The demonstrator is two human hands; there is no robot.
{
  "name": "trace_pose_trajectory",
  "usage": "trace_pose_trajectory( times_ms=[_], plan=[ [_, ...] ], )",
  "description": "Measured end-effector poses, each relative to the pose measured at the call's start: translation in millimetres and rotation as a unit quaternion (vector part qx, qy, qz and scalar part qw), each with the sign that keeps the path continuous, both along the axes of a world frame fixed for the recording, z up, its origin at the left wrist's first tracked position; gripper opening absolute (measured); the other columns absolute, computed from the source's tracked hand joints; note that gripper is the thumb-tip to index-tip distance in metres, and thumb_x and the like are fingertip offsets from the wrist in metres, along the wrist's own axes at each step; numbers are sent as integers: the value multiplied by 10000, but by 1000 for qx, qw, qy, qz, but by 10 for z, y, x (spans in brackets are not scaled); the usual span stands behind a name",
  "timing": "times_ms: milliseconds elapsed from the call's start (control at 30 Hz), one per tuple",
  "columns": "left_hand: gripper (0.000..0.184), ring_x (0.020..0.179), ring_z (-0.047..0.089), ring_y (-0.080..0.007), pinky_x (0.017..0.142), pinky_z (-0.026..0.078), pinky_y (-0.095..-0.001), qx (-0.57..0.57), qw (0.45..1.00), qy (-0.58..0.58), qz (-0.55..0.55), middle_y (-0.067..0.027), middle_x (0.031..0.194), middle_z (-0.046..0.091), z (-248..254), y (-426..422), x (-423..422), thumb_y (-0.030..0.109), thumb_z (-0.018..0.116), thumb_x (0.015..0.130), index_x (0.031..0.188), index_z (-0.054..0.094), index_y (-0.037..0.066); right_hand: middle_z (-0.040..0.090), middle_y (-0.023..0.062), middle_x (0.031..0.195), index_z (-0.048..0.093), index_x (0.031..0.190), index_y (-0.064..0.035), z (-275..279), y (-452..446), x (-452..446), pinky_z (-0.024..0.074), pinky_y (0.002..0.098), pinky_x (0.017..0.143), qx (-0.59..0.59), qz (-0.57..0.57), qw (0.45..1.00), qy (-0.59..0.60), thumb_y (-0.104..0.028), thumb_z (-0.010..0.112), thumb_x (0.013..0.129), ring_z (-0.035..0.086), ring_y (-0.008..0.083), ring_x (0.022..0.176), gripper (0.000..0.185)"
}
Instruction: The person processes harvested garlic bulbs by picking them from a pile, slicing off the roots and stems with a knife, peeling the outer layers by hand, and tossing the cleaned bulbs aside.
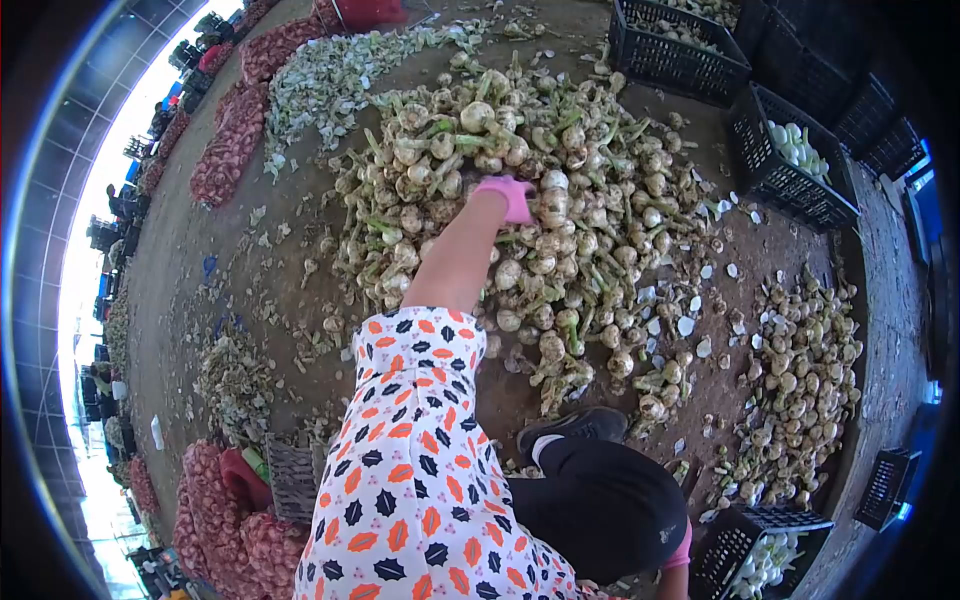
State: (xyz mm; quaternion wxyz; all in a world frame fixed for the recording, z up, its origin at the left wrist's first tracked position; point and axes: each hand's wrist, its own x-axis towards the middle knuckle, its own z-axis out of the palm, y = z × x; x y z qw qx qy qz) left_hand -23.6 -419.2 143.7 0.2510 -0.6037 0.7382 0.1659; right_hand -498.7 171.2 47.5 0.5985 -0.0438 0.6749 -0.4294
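Note:
My left hand (507, 196), in a pink glove, reaches into a big heap of garlic bulbs (600, 230) with green stalks and soil on them. Its fingers point down among the bulbs and are mostly hidden, so whether they hold one does not show. A larger pale garlic bulb (477, 117) lies just beyond this hand. My right hand (683, 548), also pink-gloved, is low at the right beside my bent knee, largely covered by it. Near it stands a black crate (720, 555) with cleaned white garlic (768, 565) inside.
More black crates (680, 62) line the right and back, one (790, 180) holding white bulbs. A second garlic pile (800, 380) spreads at right. Red mesh sacks (225, 150) lie at left, others (215, 530) at lower left. Peeled skins (320, 85) cover the floor.

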Motion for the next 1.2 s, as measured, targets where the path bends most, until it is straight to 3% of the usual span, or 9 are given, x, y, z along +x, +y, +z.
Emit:
trace_pose_trajectory(
  times_ms=[233, 333, 400, 500, 633, 767, 933, 1033, 1200],
  plan=[
    [888, 1237, 503, -297, 1029, 416, -390, 120, 992, 23, 43, -175, 1389, 471, -480, 826, -849, 642, 594, 732, 1373, 448, 44, 633, 60, 886, 554, 1089, 17, -31, 54, 466, 494, 252, 641, -16, -80, 996, -22, -33, 637, 773, 604, 124, 727, 330],
    [870, 1254, 489, -294, 1029, 416, -394, 22, 977, 163, 136, -170, 1413, 444, -859, 1174, -1221, 651, 556, 763, 1376, 445, 43, 637, 56, 875, 573, 1058, 15, -258, 96, 459, 491, 264, 658, -16, -66, 998, 10, -38, 643, 758, 607, 137, 739, 313],
    [851, 1273, 470, -293, 1038, 407, -396, 124, 984, 102, 80, -176, 1422, 428, -1031, 1312, -1372, 618, 555, 791, 1428, 370, 85, 641, 52, 864, 594, 1026, 10, -117, 27, 500, 492, 269, 675, -2, -24, 998, 60, -42, 644, 757, 609, 146, 750, 279],
    [838, 1270, 478, -288, 1031, 414, -406, 42, 993, 69, 86, -141, 1439, 417, -1187, 1566, -1525, 542, 628, 760, 1451, 334, 170, 643, 52, 862, 594, 1039, 2, 225, -278, 745, 502, 271, 656, 15, 19, 987, 156, -48, 626, 788, 611, 140, 731, 258],
    [886, 1360, 348, -324, 1082, 356, -439, 121, 982, 138, 42, -142, 1520, 267, -751, 1822, -1379, 544, 647, 752, 1471, 287, 170, 649, 54, 865, 593, 1040, -6, -863, 329, 601, 509, 278, 627, -72, 12, 989, 126, -61, 618, 821, 613, 136, 708, 227],
    [542, 1220, 505, -309, 1075, 365, -440, -109, 921, 354, 123, -148, 1359, 497, -277, 1803, -591, 362, 572, 844, 1332, 501, 138, 655, 64, 865, 581, 1058, -12, -468, 452, 808, 513, 286, 610, -109, 139, 936, 304, -80, 624, 843, 618, 134, 708, 230],
    [719, 1315, 395, -328, 1085, 302, -503, -258, 947, -17, 193, -160, 1452, 371, -189, 1444, 479, 585, 454, 879, 1456, 295, 185, 651, 81, 888, 562, 1080, -19, -926, 955, 568, 509, 286, 593, -1, 8, 995, 98, -109, 617, 865, 619, 136, 714, 240],
    [891, 1402, 262, -330, 1108, 241, -511, -60, 971, -76, 220, -146, 1532, 247, -317, 1351, 713, 779, 368, 796, 1496, 208, 252, 645, 78, 883, 561, 1066, -22, -951, 903, 647, 503, 286, 583, -18, -81, 996, 34, -123, 613, 868, 615, 134, 704, 228],
    [844, 1108, 604, -253, 946, 389, -451, -52, 986, -9, 158, -75, 1233, 622, -460, 1128, 776, 763, 451, 767, 1451, 307, 292, 644, 77, 881, 561, 1063, -22, -732, 465, 906, 503, 287, 584, 1, -95, 995, 1, -124, 612, 867, 614, 135, 703, 226]
  ],
)
